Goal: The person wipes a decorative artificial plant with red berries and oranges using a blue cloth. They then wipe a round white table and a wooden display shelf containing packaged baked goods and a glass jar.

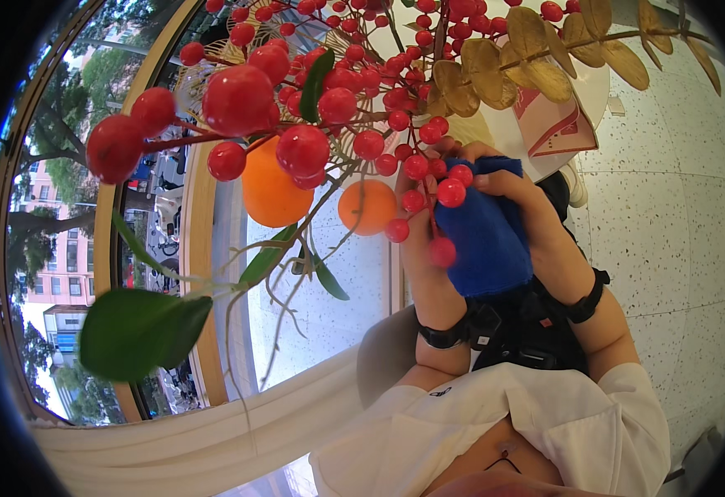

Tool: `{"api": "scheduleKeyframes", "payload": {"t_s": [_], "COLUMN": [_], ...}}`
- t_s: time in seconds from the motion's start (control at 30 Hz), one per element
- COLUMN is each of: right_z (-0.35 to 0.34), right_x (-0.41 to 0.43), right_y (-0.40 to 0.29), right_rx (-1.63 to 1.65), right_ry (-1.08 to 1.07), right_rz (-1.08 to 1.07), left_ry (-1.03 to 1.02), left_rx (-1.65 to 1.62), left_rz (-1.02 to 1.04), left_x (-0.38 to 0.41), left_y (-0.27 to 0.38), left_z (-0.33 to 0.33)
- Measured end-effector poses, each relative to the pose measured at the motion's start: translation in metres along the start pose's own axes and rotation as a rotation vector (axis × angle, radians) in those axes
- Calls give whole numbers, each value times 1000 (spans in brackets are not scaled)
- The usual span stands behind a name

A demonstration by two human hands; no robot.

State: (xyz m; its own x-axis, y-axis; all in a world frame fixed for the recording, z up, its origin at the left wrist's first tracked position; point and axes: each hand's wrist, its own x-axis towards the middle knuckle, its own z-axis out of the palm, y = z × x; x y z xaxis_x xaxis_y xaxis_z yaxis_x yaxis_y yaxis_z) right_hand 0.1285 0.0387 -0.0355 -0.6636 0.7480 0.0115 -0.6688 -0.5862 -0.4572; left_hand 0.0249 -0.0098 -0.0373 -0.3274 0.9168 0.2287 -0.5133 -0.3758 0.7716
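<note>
My right hand grips a blue cloth, thumb across its upper part. The cloth hangs folded between my forearms, above my lap. On the other side, my left hand is raised close to the cloth's upper end. Red artificial berries in front of the camera hide much of that hand, so its grip is unclear. Black bands circle both wrists. Across the top of the view spreads a decorative branch arrangement with gold leaves, orange fruits and a large green leaf.
A red and pink box lies near the edge of a white table. Tall windows in wooden frames stand on the left, with a pale curtain below. A grey chair is beside me. Speckled floor tiles extend at right.
</note>
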Motion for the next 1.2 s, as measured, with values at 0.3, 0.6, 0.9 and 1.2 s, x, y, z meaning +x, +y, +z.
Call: {"api": "scheduleKeyframes", "payload": {"t_s": [0.3,0.6,0.9,1.2], "right_z": [-6,-20,2,4], "right_x": [-15,6,21,17], "right_y": [-13,2,-5,-5], "right_rx": [94,-376,-458,-614], "right_ry": [-70,66,146,111], "right_rz": [-78,-224,-453,-502], "left_ry": [101,219,218,209], "left_rx": [38,386,280,251], "left_rz": [30,71,149,103], "left_x": [14,22,27,26], "left_y": [-7,8,2,3], "left_z": [-11,-2,5,-2]}}
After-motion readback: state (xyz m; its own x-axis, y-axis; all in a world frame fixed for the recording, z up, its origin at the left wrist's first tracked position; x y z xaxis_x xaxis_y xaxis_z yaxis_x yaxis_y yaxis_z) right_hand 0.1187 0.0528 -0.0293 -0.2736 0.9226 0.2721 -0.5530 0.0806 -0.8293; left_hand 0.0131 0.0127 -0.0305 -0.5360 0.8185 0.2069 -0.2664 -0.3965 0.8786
